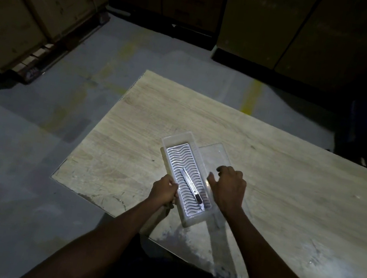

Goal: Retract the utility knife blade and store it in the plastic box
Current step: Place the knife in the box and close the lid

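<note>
A long clear plastic box (172,140) with a wavy ribbed insert lies slantwise on the wooden table. Inside it, near my end, lies the silver utility knife (191,186) with a black slider; no blade tip shows that I can make out. My left hand (164,190) grips the box's left wall near its close corner. My right hand (228,190) hovers just right of the box with fingers spread and nothing in it, over the clear lid (215,152) that lies flat beside the box.
The light wooden table (280,179) reaches right and toward me; its left edge and far corner drop to a grey concrete floor (32,137). Wooden crates (30,4) stand at far left, dark cabinets along the back.
</note>
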### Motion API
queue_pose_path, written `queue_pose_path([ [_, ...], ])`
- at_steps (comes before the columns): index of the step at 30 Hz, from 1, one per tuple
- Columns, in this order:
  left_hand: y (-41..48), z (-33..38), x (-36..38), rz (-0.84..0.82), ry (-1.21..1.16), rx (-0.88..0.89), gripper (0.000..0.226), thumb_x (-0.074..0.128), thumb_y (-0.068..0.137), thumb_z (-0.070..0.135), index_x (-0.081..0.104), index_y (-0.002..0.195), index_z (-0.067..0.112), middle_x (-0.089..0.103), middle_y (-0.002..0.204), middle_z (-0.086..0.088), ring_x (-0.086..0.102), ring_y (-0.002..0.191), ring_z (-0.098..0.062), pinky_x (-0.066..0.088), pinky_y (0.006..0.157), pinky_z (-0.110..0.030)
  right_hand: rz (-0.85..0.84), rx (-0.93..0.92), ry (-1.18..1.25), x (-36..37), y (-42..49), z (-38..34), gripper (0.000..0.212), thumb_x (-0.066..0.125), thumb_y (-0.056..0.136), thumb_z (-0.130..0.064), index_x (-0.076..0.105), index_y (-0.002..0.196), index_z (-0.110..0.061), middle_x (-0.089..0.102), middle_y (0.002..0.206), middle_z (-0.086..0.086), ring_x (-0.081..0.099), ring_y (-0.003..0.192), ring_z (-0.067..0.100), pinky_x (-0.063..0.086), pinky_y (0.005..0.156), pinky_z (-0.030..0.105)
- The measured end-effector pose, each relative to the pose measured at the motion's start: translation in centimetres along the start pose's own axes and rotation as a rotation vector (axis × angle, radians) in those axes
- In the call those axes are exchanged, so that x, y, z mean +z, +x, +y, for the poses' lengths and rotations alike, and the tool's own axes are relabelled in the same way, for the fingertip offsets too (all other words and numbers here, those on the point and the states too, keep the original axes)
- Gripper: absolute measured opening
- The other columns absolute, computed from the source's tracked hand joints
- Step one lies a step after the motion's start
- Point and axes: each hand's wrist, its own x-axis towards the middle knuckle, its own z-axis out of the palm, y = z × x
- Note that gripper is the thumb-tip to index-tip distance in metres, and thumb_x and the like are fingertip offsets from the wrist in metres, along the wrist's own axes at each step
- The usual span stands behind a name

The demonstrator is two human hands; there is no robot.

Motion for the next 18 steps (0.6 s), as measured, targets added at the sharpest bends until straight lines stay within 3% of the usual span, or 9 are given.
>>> queue_pose_path([
  [4, -0.6, -0.4, 0.6, 0.013, -0.04, 0.011, 0.007, 0.047, 0.096, 0.018, 0.049, 0.093, 0.012, 0.063, 0.073, -0.01, 0.057, 0.053, -0.022, 0.045, 0.038, -0.023, -0.025, 0.143, 0.126, -0.4, -0.5, 6.1, 0.035, 0.052, 0.09, -0.038, 0.061, 0.112, -0.013, 0.065, 0.111, 0.011, 0.057, 0.103, 0.035, 0.047, 0.083, 0.043],
  [9, -1.0, -1.0, 1.5, 0.068, -0.092, 0.036, 0.005, 0.045, 0.094, 0.013, 0.05, 0.097, 0.012, 0.063, 0.071, -0.01, 0.058, 0.056, -0.026, 0.046, 0.046, -0.028, -0.161, 0.354, 0.283, 1.5, -2.6, 11.7, 0.035, 0.059, 0.084, -0.032, 0.063, 0.109, -0.009, 0.068, 0.102, 0.019, 0.063, 0.094, 0.036, 0.051, 0.081, 0.04],
  [15, -0.6, -0.9, 1.6, 0.062, -0.082, 0.043, 0.01, 0.047, 0.094, 0.013, 0.047, 0.104, 0.014, 0.062, 0.073, -0.012, 0.058, 0.059, -0.029, 0.05, 0.052, -0.033, -0.232, 0.417, 0.247, 2.9, -4.4, 13.0, 0.034, 0.064, 0.082, -0.024, 0.06, 0.108, -0.004, 0.061, 0.104, 0.023, 0.059, 0.094, 0.038, 0.046, 0.083, 0.04],
  [18, -0.7, -0.5, 1.5, 0.051, -0.085, 0.021, 0.011, 0.047, 0.095, 0.012, 0.045, 0.106, 0.015, 0.061, 0.075, -0.013, 0.057, 0.053, -0.026, 0.048, 0.04, -0.027, -0.245, 0.467, 0.326, 3.1, -4.5, 12.5, 0.04, 0.069, 0.078, -0.014, 0.055, 0.113, 0.0, 0.056, 0.11, 0.026, 0.057, 0.095, 0.037, 0.042, 0.075, 0.032],
])
